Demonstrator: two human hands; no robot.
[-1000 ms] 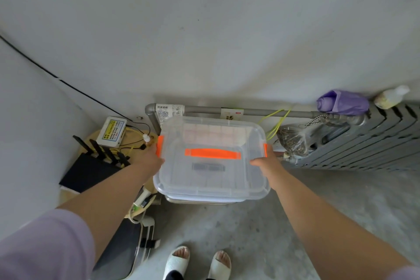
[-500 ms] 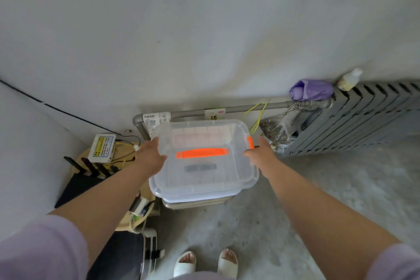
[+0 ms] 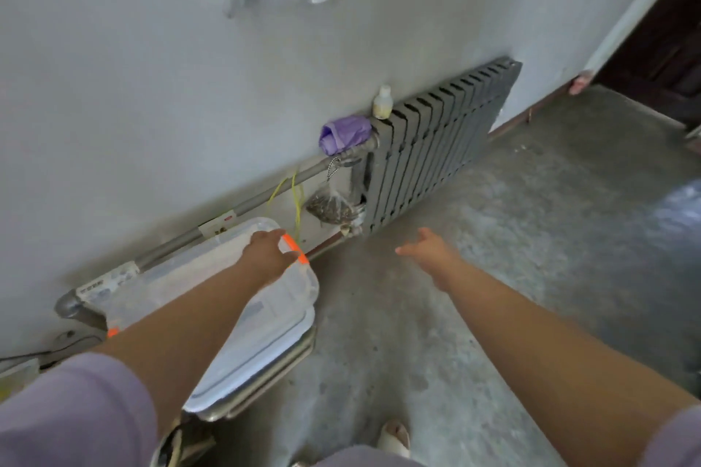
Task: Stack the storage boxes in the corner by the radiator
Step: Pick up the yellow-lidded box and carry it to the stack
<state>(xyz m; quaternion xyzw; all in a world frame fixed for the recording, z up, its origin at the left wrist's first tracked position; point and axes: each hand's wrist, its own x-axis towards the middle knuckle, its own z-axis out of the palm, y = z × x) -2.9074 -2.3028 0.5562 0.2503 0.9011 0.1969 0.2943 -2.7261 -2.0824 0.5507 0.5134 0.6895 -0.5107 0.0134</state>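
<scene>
Head view: two clear storage boxes sit stacked on the concrete floor against the wall, just left of the grey radiator. The upper box carries a clear lid with an orange latch at its right end; only the front rim of the lower box shows beneath it. Left hand reaches across the lid and rests at that latch end, fingers curled down over the edge; whether it actually grips the latch cannot be told. Right hand is open, fingers spread, holding nothing, in the air above the floor to the right of the stack and apart from it. A grey pipe runs along the wall behind the boxes to the radiator. A purple bundle and a small bottle rest at the radiator's left end; a clear bag of dark contents hangs below
</scene>
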